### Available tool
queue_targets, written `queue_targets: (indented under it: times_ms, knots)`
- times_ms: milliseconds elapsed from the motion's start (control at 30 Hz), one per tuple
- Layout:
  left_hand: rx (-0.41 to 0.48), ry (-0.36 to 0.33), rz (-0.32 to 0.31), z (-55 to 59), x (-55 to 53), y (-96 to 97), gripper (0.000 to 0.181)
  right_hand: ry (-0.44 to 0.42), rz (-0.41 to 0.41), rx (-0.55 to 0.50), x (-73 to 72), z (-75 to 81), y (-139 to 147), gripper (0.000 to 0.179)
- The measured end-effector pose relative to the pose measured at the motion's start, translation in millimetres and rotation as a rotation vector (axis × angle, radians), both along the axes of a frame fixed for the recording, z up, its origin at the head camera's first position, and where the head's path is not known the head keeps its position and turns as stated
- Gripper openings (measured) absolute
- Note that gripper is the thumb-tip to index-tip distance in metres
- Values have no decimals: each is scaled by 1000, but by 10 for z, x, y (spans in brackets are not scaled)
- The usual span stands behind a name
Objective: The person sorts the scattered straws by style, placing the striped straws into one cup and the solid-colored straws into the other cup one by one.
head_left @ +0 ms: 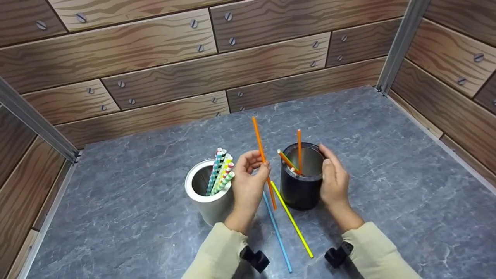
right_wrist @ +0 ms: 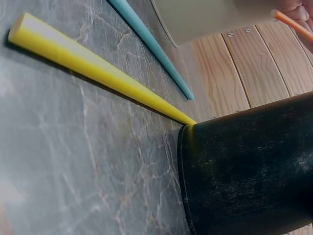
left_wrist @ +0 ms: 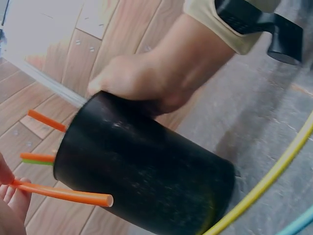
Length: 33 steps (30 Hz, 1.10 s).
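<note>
My left hand (head_left: pixel 250 184) pinches a plain orange straw (head_left: pixel 257 133) between thumb and fingers, holding it upright and slightly tilted, left of a black cup (head_left: pixel 300 193). The lower end of that straw (left_wrist: pixel 73 191) shows in front of the cup in the left wrist view. My right hand (head_left: pixel 336 184) grips the cup by its right side near the rim. Inside the cup stand another orange straw (head_left: pixel 299 147) and, leaning left, an orange and a green one. A yellow straw (head_left: pixel 292 221) and a blue straw (head_left: pixel 278 234) lie on the table between my forearms.
A white cup (head_left: pixel 217 211) stands just left of my left hand, with several patterned paper straws (head_left: pixel 219 172) leaning in it. The grey marbled tabletop (head_left: pixel 128 201) is bounded by wood-patterned walls (head_left: pixel 166 77) at the back and sides.
</note>
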<state>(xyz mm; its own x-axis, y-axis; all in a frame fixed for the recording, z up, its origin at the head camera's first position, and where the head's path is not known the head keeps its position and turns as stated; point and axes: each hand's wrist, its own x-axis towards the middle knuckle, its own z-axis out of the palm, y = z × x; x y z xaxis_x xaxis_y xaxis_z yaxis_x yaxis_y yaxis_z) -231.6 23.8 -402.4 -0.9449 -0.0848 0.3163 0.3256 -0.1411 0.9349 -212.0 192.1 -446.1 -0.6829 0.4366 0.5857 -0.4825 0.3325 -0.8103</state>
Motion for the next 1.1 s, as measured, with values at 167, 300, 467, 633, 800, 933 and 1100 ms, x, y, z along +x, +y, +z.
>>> queue_targets:
  times_ms: [167,300,467,633,800,933,1100]
  knots:
    - [67,39,3,103,-10,-4,27,22,-12,20,-8,-9,9,34]
    - [100,69,-5,177,3,8,26,42,-23,37,-17,-18,5,34]
    - [132,109,19,260,10,21,25,57,-18,40,-18,-13,-5,33]
    - [196,141,18,342,23,27,26,13,-11,24,-8,-11,2,34]
    - [258,189,23,386,51,33,30,-2,-14,23,-7,-12,3,35]
    - [298,208,42,410,64,49,30,10,-18,32,-7,-18,-1,35]
    - [309,247,50,434,69,63,28,15,-18,20,-6,-15,-3,34]
